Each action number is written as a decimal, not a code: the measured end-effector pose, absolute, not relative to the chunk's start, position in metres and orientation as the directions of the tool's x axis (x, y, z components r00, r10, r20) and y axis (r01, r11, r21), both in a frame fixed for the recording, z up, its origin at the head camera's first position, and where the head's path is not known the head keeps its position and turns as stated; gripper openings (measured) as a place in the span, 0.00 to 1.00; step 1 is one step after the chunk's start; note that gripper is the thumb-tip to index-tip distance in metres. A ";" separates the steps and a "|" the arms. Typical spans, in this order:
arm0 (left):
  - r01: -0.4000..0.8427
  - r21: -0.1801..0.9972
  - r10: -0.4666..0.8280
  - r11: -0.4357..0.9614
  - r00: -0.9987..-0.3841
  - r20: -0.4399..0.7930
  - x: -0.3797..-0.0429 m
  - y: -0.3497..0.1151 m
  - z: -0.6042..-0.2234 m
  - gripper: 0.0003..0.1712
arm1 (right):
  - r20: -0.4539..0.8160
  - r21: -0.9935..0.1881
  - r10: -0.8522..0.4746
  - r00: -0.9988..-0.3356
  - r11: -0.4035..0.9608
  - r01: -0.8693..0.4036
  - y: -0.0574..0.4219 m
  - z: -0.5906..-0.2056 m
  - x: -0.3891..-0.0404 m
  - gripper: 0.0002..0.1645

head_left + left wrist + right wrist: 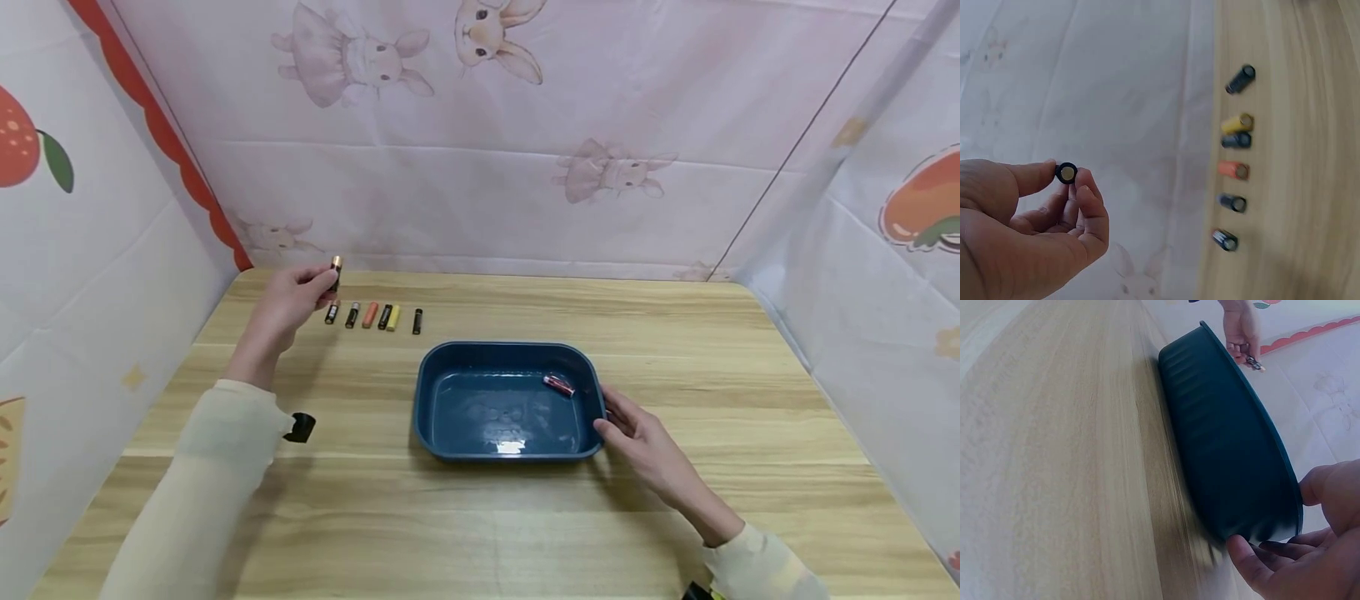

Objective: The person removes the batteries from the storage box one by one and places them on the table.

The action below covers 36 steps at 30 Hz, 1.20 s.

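Note:
My left hand [288,302] pinches a black battery with a gold end [336,271] between thumb and fingers, above the back left of the table. In the left wrist view the battery [1067,173] shows end-on. Below and to its right lies a row of batteries: black ones, an orange battery [370,314], a yellow battery [393,318] and a separate black battery [417,322]. My right hand [647,450] holds the right end of a dark blue plastic basin [510,457], its thumb near the rim. One red and silver battery [558,384] lies inside the basin.
The wooden table [360,517] meets a rabbit-print cloth wall [480,208] at the back. Printed cloth also stands along the left and right sides. The basin sits mid-table, in front of and to the right of the battery row.

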<state>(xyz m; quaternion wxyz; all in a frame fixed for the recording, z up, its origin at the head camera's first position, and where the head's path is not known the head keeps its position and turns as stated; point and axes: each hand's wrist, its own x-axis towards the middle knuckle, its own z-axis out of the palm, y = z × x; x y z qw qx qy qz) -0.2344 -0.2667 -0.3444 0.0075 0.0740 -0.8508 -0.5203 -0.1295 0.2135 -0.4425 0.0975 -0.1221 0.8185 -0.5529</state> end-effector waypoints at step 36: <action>-0.355 0.684 -0.375 0.637 -0.918 -0.127 -0.266 -0.315 -0.424 0.26 | -0.027 -0.924 -0.301 -0.953 0.371 -0.092 0.216 -0.439 -0.129 0.36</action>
